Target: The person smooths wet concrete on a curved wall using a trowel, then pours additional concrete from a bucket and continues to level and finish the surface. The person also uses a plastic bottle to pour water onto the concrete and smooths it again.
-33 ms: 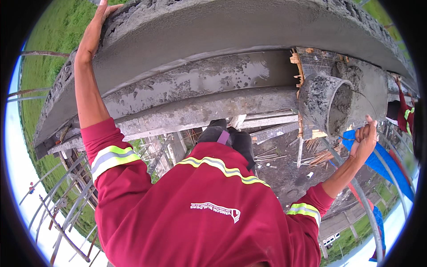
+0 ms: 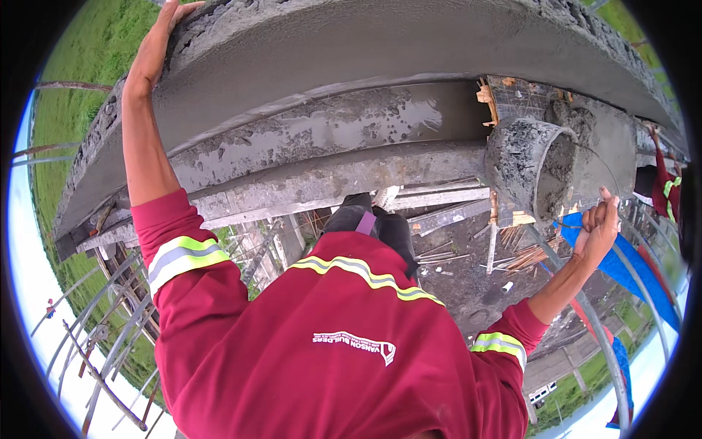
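My right hand [image 2: 598, 228] is closed around the thin wire handle [image 2: 613, 175] of a cement-caked bucket [image 2: 515, 164]. The bucket leans on its side at the plywood's near edge, its mouth facing right, with wet grey mortar [image 2: 557, 172] inside. Up at the far left, my left hand [image 2: 167, 18] lies on the rough top edge of a curved, smooth-faced concrete wall [image 2: 314, 55]. Its fingers look stretched out, though the upper frame edge cuts some off.
A wet concrete trough [image 2: 314, 128] runs along the wall, and mortar-smeared plywood [image 2: 610, 139] lies behind the bucket. Metal scaffold pipes [image 2: 578, 293] and a blue tarp [image 2: 629, 267] stand at the right. Another person [image 2: 662, 183] is at the far right. Scrap timber [image 2: 453, 201] lies below.
The bucket has shifted slightly left, towards the trough's near ledge. Both hands keep nearly the same places.
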Demonstrator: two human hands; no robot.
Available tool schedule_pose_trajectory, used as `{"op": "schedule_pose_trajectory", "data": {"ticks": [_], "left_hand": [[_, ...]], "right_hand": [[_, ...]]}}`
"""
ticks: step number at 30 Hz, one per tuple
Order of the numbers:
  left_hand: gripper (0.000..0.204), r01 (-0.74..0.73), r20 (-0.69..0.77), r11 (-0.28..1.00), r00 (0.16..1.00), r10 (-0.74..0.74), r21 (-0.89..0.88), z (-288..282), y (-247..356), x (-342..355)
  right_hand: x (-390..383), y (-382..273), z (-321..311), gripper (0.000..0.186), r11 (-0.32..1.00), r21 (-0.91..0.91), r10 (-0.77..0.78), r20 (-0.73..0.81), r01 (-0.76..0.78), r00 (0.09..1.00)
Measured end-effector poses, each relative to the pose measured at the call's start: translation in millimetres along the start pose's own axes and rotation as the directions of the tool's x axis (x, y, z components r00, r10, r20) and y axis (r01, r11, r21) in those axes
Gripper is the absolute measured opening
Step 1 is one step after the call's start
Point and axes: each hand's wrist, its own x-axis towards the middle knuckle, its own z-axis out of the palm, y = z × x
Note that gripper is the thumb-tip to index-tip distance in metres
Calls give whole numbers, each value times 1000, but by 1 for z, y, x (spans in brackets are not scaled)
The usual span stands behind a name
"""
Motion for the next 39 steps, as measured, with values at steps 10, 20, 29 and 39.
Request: {"op": "schedule_pose_trajectory", "data": {"ticks": [10,20,29,39], "left_hand": [[87,-136,18,990,990,137,-43,2,23,2],[97,-135,-44,962,988,149,236,3,12,4],[112,-130,55,982,991,124,138,0,25,0],[52,-269,234,778,854,466,-568,-22,18,-256]], "right_hand": [[-74,-26,78,34,921,-289,-102,472,262,876],[-156,-146,189,20,776,-266,-186,770,572,611],[-208,-164,288,23,781,36,-183,968,624,174],[-252,-125,398,19,960,-22,76,980,280,-185]]}}
